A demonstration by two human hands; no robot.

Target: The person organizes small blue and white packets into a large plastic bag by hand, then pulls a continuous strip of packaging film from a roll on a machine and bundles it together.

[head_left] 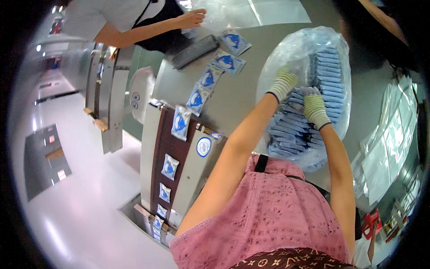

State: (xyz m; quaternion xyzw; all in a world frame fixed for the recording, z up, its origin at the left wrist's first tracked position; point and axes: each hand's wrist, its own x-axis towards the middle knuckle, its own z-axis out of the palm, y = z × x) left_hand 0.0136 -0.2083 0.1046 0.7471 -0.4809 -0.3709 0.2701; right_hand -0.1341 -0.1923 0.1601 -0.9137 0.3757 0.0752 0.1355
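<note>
Both my hands wear striped yellow-green and white gloves and reach into a large clear plastic bag (270, 67). Rows of blue-and-white packets (330, 76) stand tightly side by side inside it. My left hand (284, 82) is at the far end of the left row, against the bag's cloudy inner side. Its fingers look stretched apart, with nothing visible in them, though plastic blurs the tips. To its right, my right hand (316, 106) rests between the two rows, its bent fingers closed against packets at the end of the left row (289, 127).
Left of me a dark conveyor belt (166, 148) carries single packets (170, 167) onto the metal table (242, 105), where several lie in a line. A dark grey block (195, 51) sits beside them. Across the table is another person's hand (191, 19). Clear plastic sheets (389, 139) lie at right.
</note>
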